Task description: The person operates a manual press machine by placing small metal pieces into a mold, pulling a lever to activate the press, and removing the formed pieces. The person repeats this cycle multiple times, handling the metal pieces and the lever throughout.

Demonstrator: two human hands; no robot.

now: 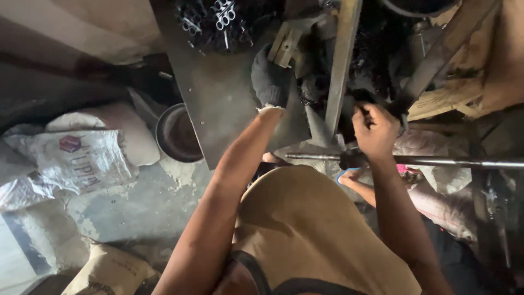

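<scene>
My left hand (pixel 270 82) wears a dark glove and rests on the grey metal plate (pixel 218 104) of a machine, fingers against a pale metal block (pixel 286 43). My right hand (pixel 375 130) is bare and closed on a small dark part near the machine's black, greasy middle (pixel 371 49); what it pinches is too dark to make out. A slanted flat metal bar (pixel 341 65) stands between both hands. A long steel rod (pixel 436 161) runs horizontally just below my right hand.
A round metal bowl (pixel 177 134) sits on the floor left of the plate. White sacks (pixel 76 158) lie at the left, another sack (pixel 109 273) at the bottom. Short metal pieces (pixel 218 16) are piled at the top. Wooden boards (pixel 464 82) stand at the right.
</scene>
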